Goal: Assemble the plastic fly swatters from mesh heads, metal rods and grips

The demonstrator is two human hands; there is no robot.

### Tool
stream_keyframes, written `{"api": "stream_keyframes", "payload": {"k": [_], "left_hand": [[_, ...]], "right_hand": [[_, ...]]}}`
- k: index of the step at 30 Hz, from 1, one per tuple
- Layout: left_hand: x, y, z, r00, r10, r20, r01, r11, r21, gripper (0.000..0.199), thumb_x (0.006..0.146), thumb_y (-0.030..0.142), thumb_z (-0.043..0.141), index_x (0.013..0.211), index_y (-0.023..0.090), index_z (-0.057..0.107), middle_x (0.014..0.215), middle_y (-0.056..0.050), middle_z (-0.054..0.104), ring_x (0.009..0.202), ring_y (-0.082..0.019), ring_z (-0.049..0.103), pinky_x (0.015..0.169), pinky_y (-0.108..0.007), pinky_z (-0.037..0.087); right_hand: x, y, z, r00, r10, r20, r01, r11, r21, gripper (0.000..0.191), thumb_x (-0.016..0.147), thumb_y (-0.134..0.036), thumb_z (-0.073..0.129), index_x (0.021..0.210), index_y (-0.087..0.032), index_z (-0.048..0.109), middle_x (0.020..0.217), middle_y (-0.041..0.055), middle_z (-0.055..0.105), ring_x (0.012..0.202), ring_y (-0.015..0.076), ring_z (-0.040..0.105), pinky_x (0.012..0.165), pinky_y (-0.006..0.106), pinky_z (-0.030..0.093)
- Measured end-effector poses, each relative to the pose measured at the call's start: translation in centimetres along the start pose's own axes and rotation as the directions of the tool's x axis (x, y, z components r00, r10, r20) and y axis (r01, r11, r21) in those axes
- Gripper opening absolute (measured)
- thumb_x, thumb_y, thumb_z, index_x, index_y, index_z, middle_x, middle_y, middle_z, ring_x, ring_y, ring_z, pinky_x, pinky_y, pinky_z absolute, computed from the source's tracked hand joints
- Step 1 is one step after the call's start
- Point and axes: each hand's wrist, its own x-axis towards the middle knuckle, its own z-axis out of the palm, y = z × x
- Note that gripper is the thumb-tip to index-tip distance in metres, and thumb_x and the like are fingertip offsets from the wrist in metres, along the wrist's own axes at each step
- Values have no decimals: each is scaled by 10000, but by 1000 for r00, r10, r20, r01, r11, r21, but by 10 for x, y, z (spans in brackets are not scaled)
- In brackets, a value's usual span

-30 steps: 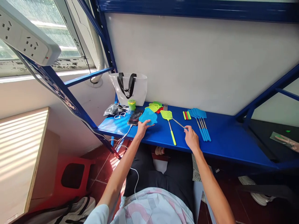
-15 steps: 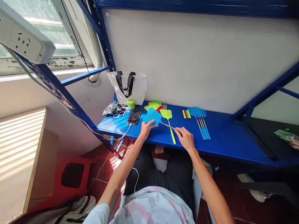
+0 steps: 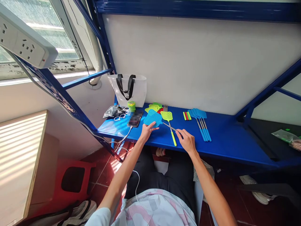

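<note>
A blue fly swatter head on a thin metal rod is held in front of me above the blue table. My left hand grips the lower edge of the head. My right hand is closed round the far end of the rod, where no coloured handle shows. Just behind the rod lies a yellow-green fly swatter with a yellow handle. Farther back are more yellow-green and red swatter heads and several bare metal rods. Several blue fly swatters lie fanned out to the right, beside short green and red handles.
A white bag with black straps stands at the back left. Before it are a green tub, a phone on a white cable, scissors and a grey plastic bag. A power strip hangs upper left.
My view has tilted up slightly. Both hands keep the same hold on the blue fly swatter, hardly moving. At the far right, the other person's hand and plastic packet have shifted a little.
</note>
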Motion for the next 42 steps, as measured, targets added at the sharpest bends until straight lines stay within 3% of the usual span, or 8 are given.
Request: {"api": "stream_keyframes", "payload": {"k": [7,17,23,28,35,42], "left_hand": [[1,-2,-3,997,-56,45,55,998,18,568,585,467,1124,715,176,654,659,31,574,676,-167,676,762,-455,760],[0,-2,-4,994,-56,95,53,998,35,533,640,484,1109,738,160,697,729,-36,669,832,-282,804,759,-459,758],[-2,2,-1,990,-68,121,64,997,34,567,623,495,1117,886,147,754,870,-95,775,948,-355,843,766,-469,753],[-4,5,0,978,-75,195,62,995,73,574,699,542,1067,1001,136,796,1069,-163,834,1054,-410,852,779,-474,743],[-5,-2,-2,972,-99,212,77,991,109,517,736,560,1046,839,159,735,834,-100,774,923,-413,872,778,-480,727],[-11,0,0,944,-165,285,94,965,246,581,795,625,990,1017,163,716,838,-84,809,898,-384,878,852,-473,720]], "right_hand": [[-1,1,-1,1000,-17,-15,17,1000,-14,512,1209,-542,442,1282,-253,858,1027,113,833,883,241,787,714,321,511],[-7,7,0,999,-31,-41,29,998,-64,463,1201,-511,478,1308,-277,863,991,109,814,923,246,767,775,339,538],[-7,8,0,999,-30,-40,27,997,-70,477,1202,-531,480,1297,-274,870,974,110,813,877,241,758,742,338,518],[-8,6,-1,999,-40,-2,40,998,-44,499,1211,-536,461,1315,-267,868,995,108,833,873,237,777,733,332,516],[-8,5,-2,999,-50,16,51,999,-12,520,1216,-531,442,1307,-246,867,1043,120,848,913,243,792,743,329,532],[-7,8,-1,982,-167,-84,168,986,-2,462,1215,-477,499,1219,-209,875,924,100,829,771,200,758,652,304,487]]}}
